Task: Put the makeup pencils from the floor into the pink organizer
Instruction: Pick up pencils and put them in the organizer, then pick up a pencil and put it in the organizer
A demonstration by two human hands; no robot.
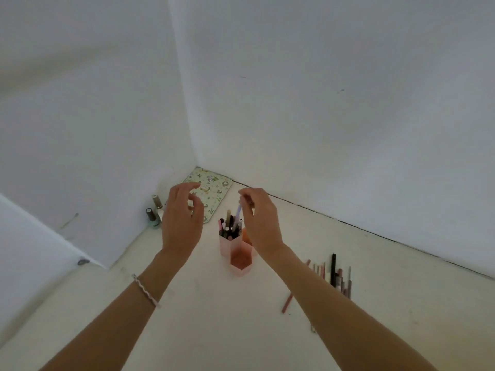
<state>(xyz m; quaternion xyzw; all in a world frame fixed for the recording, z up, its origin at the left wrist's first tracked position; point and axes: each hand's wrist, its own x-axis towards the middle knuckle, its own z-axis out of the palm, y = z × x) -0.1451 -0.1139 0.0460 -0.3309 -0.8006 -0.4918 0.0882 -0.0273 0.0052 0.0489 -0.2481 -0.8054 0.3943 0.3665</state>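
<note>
**Lilac pencil held upright over the organizer's tall cell**

The pink hexagonal plastic organizer (232, 246) stands on the pale floor (241, 330) near the corner where two white walls (321, 103) meet. There is open floor near and left of it. To the far left, a floral-patterned tray (214, 187) lies in the corner itself.

The right hand (261, 223) pinches a lilac makeup pencil (239, 210) at its top end. The pencil's long axis is close to vertical, and its lower end is down among the pencils already standing in the tall far-left cell. These stand packed tip-up, too crowded for an exact count. Three cells show: that tall one, a lower near cell (240, 265) with nothing visible in it, and an orange-toned one on the right, mostly hidden behind the right hand.

The left hand (182, 223) hovers left of the organizer with its fingers loosely curved, holding nothing. A thin pale bracelet (146, 290) circles its wrist.

On the floor to the right, a row of loose makeup pencils (333, 274) lies roughly parallel, their long axes running near to far. They overlap too tightly to count. One pink pencil (287, 303) lies apart, just near-left of the row.

Two nail polish bottles (154, 218) stand against the left wall.
</note>
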